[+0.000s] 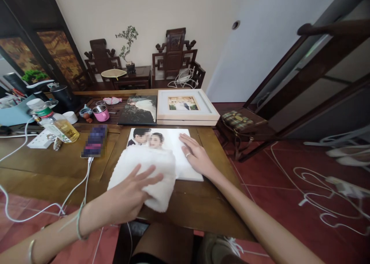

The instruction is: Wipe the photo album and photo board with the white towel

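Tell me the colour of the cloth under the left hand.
The cloth is white, with no pattern visible; it shows best in the head view.

Qty: 2 hands (pixel 127 196) (pixel 198 158), 1 cloth (pixel 157 158), 3 photos (pixel 170 137) (pixel 138 108) (pixel 182 103) (1 w/ frame (pixel 187 120)).

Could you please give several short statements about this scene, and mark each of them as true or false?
1. The right hand lies on the white photo panel. True.
2. The left hand is over the white cloth. True.
3. The cloth covers the whole panel. False: the two people's heads and the panel's right part show.
4. The phone has no cable attached. False: a white cable is plugged into the phone.
5. The pink cup stands right of the framed photo. False: the cup is left of the framed photo.
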The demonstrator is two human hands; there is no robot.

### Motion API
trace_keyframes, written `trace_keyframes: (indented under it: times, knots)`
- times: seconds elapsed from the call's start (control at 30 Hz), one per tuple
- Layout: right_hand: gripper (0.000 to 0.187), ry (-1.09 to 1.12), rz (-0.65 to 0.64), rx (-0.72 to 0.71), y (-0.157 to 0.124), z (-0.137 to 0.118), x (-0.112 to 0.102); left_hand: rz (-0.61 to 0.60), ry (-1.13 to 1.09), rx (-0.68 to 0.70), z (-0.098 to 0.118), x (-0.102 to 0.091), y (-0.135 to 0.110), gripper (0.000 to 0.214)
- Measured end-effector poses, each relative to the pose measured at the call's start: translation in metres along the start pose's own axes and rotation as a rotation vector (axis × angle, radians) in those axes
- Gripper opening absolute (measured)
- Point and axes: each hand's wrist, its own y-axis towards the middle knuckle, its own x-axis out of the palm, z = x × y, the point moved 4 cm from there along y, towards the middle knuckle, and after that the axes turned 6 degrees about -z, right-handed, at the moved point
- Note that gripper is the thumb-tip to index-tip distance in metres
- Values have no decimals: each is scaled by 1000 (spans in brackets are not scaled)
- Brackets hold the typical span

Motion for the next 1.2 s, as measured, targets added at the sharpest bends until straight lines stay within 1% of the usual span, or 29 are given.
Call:
trace_keyframes:
  times: [0.03, 0.1, 0.17, 0.27, 0.37, 0.43, 0.5, 0.57, 0.63, 0.73, 0.77, 0.83, 0.87, 0.9, 0.97, 1.1, 1.2]
  knots:
    - [42, -3, -6, -1, 0, 0, 0, -2, 6, 10, 0, -1, 5, 42]
    - [42, -7, -17, 3, 0, 1, 0, -1, 24, 14, -13, -5, 19, 45]
    - [42, -7, -23, 9, 0, 1, 0, -1, 35, -15, -38, -12, 37, 48]
    - [42, 2, -24, 11, -1, 2, -1, 29, 44, -88, -83, -26, 57, 48]
    - [41, 13, -19, 9, -1, 2, -2, 98, 45, -119, -117, -40, 59, 42]
    - [41, 19, -15, 4, -1, 1, -2, 132, 46, -146, -129, -44, 50, 39]
    - [41, 26, -8, 3, -1, 1, -2, 132, 46, -174, -131, -41, 35, 37]
    - [41, 29, -6, 6, -1, 0, -1, 106, 39, -183, -120, -32, 17, 40]
    - [41, 27, -6, 10, -1, -1, -1, 64, 24, -167, -98, -22, -2, 44]
    - [41, 26, -5, 13, -1, -1, -1, 8, -19, -100, -50, -10, -28, 50]
    - [40, 27, -5, 14, -1, -1, -1, -9, -40, -76, -36, -8, -34, 49]
    - [40, 26, -6, 16, -1, -1, -1, -28, -76, -44, -14, -6, -41, 45]
    - [41, 23, -4, 17, -1, -1, 0, -29, -89, -34, -9, -6, -42, 44]
    - [41, 21, -1, 17, -1, 0, 0, -26, -99, -27, -7, -7, -41, 45]
    - [40, 22, 3, 12, -1, 0, 0, -15, -108, -20, -15, -12, -34, 47]
    - [40, 29, 7, -5, -1, 1, 0, -12, -74, -41, -54, -27, -6, 47]
    - [40, 21, -2, -12, -1, 1, 0, 57, -23, -75, -85, -42, 19, 42]
